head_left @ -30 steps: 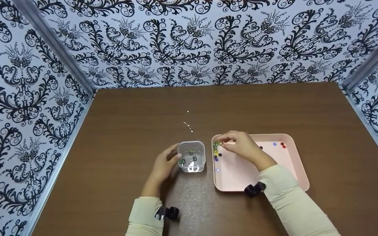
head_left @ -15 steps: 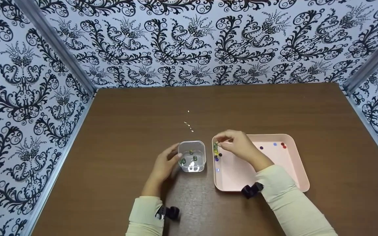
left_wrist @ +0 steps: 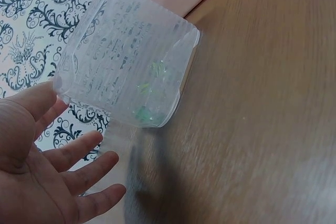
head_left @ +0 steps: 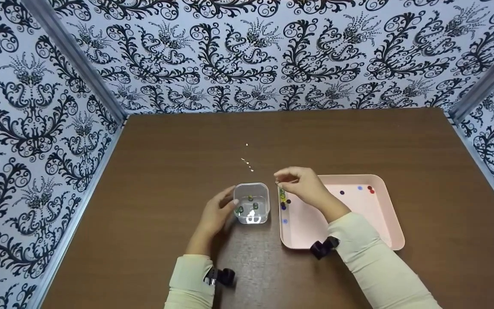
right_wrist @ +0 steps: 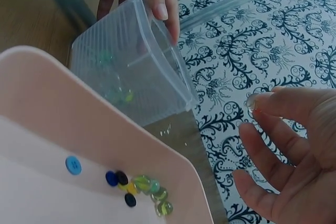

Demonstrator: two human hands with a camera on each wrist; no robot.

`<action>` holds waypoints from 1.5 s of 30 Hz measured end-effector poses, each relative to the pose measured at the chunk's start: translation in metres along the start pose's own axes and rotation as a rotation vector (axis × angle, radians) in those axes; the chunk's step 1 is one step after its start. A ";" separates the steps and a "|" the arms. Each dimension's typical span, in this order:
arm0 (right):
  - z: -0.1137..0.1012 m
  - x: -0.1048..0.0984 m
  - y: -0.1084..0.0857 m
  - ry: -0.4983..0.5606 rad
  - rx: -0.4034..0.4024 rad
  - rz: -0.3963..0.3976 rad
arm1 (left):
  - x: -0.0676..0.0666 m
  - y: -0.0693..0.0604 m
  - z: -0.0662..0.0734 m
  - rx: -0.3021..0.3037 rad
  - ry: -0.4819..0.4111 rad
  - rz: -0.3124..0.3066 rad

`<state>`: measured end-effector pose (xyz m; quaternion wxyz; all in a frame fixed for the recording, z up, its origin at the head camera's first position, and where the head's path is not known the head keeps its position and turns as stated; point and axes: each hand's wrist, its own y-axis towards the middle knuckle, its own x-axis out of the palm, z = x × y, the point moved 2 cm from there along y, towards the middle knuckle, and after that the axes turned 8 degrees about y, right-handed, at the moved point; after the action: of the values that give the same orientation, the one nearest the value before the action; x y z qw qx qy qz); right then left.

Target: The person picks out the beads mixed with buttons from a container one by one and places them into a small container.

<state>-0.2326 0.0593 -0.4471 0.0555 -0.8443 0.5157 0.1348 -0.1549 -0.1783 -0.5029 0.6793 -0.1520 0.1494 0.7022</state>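
Right hand: thumb and forefinger (head_left: 307, 186) pinching a small clear glass marble (right_wrist: 252, 101), other fingers loosely bent
Marble: right at those fingertips, up by the far left corner of the pink rectangular tray (head_left: 307, 225)
Left hand: thumb and fingers (head_left: 215, 214) gripping the clear square plastic tub (right_wrist: 126, 45) by its rim, left of the tray
Tub: a few greenish marbles inside, tbh blurry

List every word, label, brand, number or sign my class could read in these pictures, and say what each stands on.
No text can be read in any view.
Clear container: no lettering visible.
Pink tray: no lettering visible.
Light blue button: holes, no readable characters.
Wall covering: black scrolls and flowers, not writing.
Left wrist camera, right wrist camera: any markings are too small to read.
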 end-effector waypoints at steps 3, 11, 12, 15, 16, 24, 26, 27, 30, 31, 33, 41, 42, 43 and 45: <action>-0.001 0.003 0.004 0.008 -0.013 -0.011 | 0.000 -0.001 0.001 0.002 -0.016 0.002; -0.002 0.012 0.010 0.007 -0.030 -0.024 | 0.001 0.000 0.000 0.010 -0.017 0.007; -0.002 0.013 0.011 0.008 -0.029 -0.023 | 0.001 0.000 -0.001 0.010 -0.014 0.007; -0.002 0.017 0.012 0.010 -0.027 -0.020 | 0.001 0.000 -0.001 0.002 -0.012 0.010; -0.001 0.019 0.012 0.016 -0.022 -0.019 | 0.000 -0.001 0.000 0.004 -0.011 0.013; -0.004 0.030 0.012 0.018 -0.021 -0.012 | 0.001 -0.001 -0.001 0.004 -0.007 0.023; -0.006 0.032 0.011 0.016 -0.028 -0.015 | 0.001 0.000 -0.001 0.013 -0.005 0.021; -0.006 0.033 0.011 0.017 -0.027 -0.016 | 0.001 0.000 -0.002 0.019 -0.003 0.021; -0.007 0.036 0.011 0.024 -0.018 -0.022 | 0.000 0.000 -0.001 0.023 0.009 0.017; -0.007 0.037 0.011 0.024 -0.014 -0.023 | 0.000 0.000 -0.001 0.023 0.018 0.015; -0.006 0.038 0.012 0.021 -0.006 -0.027 | 0.000 0.000 -0.001 0.017 0.035 0.010; -0.007 0.046 0.013 -0.016 -0.010 -0.034 | 0.001 0.001 -0.001 0.029 0.031 0.010; -0.008 0.047 0.013 -0.021 -0.012 -0.036 | 0.001 0.001 -0.001 0.024 0.027 0.012; -0.008 0.048 0.013 -0.027 -0.013 -0.038 | 0.001 0.001 -0.001 0.024 0.030 0.013; -0.009 0.050 0.014 -0.042 -0.024 -0.039 | 0.000 0.001 -0.001 0.023 0.027 0.015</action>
<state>-0.2219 0.0078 -0.4518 0.0587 -0.8519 0.4961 0.1574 -0.1557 -0.1786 -0.5036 0.6736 -0.1523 0.1676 0.7036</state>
